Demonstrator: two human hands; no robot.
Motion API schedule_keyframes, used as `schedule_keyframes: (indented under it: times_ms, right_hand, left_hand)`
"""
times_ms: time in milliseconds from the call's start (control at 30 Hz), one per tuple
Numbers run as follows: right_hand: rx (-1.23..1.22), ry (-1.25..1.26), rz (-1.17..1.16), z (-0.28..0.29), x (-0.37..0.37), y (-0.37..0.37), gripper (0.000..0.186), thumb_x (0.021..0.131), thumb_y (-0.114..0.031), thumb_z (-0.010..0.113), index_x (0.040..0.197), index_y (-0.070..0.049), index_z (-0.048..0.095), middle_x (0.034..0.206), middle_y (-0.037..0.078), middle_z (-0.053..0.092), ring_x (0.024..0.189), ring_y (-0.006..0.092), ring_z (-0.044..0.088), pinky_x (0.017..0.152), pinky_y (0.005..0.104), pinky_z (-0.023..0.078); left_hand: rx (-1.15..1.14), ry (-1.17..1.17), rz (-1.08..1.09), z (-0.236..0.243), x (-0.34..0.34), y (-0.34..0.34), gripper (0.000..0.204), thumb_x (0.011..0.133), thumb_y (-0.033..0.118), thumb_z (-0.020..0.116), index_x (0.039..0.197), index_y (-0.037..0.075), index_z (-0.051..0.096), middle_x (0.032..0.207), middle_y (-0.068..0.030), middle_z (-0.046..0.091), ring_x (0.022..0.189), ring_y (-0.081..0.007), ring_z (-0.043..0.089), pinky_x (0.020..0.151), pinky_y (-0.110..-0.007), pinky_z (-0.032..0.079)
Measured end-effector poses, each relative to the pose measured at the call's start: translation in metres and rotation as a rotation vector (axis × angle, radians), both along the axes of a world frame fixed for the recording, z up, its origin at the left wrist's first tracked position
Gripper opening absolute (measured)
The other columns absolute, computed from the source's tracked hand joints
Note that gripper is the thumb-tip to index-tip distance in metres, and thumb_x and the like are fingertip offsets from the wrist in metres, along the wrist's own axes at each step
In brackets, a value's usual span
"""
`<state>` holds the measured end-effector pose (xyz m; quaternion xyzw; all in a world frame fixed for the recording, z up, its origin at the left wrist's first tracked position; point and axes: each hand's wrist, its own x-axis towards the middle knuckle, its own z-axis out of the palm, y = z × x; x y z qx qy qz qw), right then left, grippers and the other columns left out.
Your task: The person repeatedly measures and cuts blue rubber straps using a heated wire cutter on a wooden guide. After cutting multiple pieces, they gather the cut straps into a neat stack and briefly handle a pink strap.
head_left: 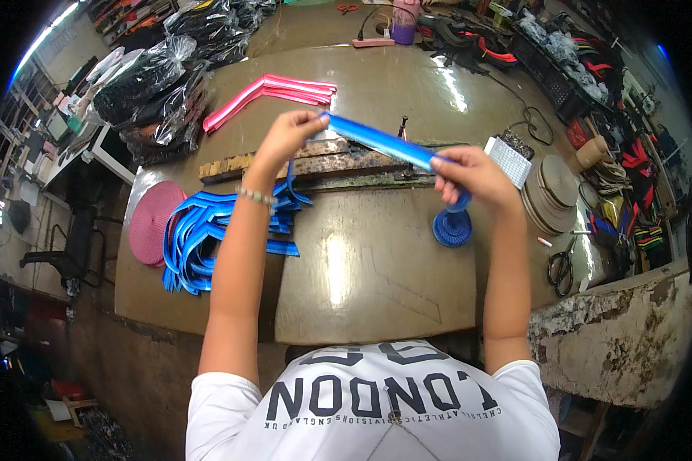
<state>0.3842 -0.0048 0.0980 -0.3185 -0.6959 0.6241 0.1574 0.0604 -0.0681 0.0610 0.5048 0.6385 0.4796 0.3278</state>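
1. Blue woven strap (380, 142), with a paler lengthwise band, stretches straight between both hands, above the worktop (377, 280), well in from its near edge.
2. Left hand (298, 132): thumb and fingertips pinched together on the strap's left end.
3. Right hand (473, 175): thumb and fingers clamped on its right part.
4. Loose pile of blue straps (200, 234): near the worktop's left edge.

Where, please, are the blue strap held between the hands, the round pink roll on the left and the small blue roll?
Blue strap (383, 141), head view: middle of its visible length.
Pink roll (152, 224), head view: its flat upper face.
Blue roll (452, 229), head view: its upper side.
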Motion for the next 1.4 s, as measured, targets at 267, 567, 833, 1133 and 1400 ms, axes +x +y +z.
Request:
schedule_keyframes:
  times_ms: [267, 567, 833, 1133, 1400]
  right_hand:
    - [0.176, -0.099, -0.294, -0.015, -0.022, 0.041, 0.026, 0.09, -0.026, 0.059, 0.096, -0.001, 0.056, 0.065, 0.006, 0.063, 0.049, 0.0052, 0.048, 0.043, 0.0184, 0.036]
    - [0.114, -0.091, -0.278, -0.051, -0.027, 0.065, 0.024, 0.087, -0.028, 0.064, 0.089, -0.005, 0.059, 0.055, -0.004, 0.049, 0.047, 0.0033, 0.041, 0.042, 0.019, 0.028]
    - [-0.041, -0.118, -0.304, -0.098, -0.023, 0.07, 0.026, 0.082, -0.028, 0.069, 0.083, -0.003, 0.06, 0.057, -0.001, 0.054, 0.05, 0.0058, 0.044, 0.046, 0.0222, 0.032]
    - [0.037, -0.108, -0.293, -0.116, -0.024, 0.068, 0.028, 0.083, -0.029, 0.067, 0.08, -0.002, 0.06, 0.057, 0.001, 0.055, 0.05, 0.0072, 0.045, 0.046, 0.0243, 0.032]
    - [0.094, -0.233, -0.281, -0.112, -0.022, 0.065, 0.024, 0.085, -0.026, 0.066, 0.081, -0.003, 0.058, 0.061, 0.002, 0.056, 0.054, 0.009, 0.05, 0.049, 0.0233, 0.037]
  left_hand:
    - [-0.113, 0.155, 0.104, -0.036, -0.049, 0.073, 0.05, 0.076, 0.029, 0.076, 0.112, -0.003, 0.062, 0.061, 0.0058, 0.05, 0.047, -0.0046, 0.036, 0.042, -0.022, 0.027]
    - [-0.265, 0.101, 0.051, -0.053, -0.059, 0.071, 0.04, 0.077, 0.031, 0.075, 0.091, -0.006, 0.068, 0.061, 0.0008, 0.051, 0.048, -0.0057, 0.037, 0.042, -0.024, 0.028]
    - [-0.253, 0.141, 0.057, -0.065, -0.063, 0.075, 0.039, 0.078, 0.034, 0.073, 0.087, -0.004, 0.068, 0.059, 0.002, 0.049, 0.049, -0.0072, 0.039, 0.045, -0.024, 0.03]
    - [-0.295, 0.12, -0.004, -0.065, -0.067, 0.078, 0.034, 0.079, 0.032, 0.073, 0.084, -0.002, 0.069, 0.059, 0.0026, 0.05, 0.049, -0.0068, 0.04, 0.044, -0.024, 0.031]
    - [-0.303, 0.171, -0.001, -0.057, -0.063, 0.071, 0.032, 0.08, 0.031, 0.072, 0.077, 0.0, 0.069, 0.06, 0.0027, 0.052, 0.052, -0.0058, 0.042, 0.047, -0.024, 0.032]
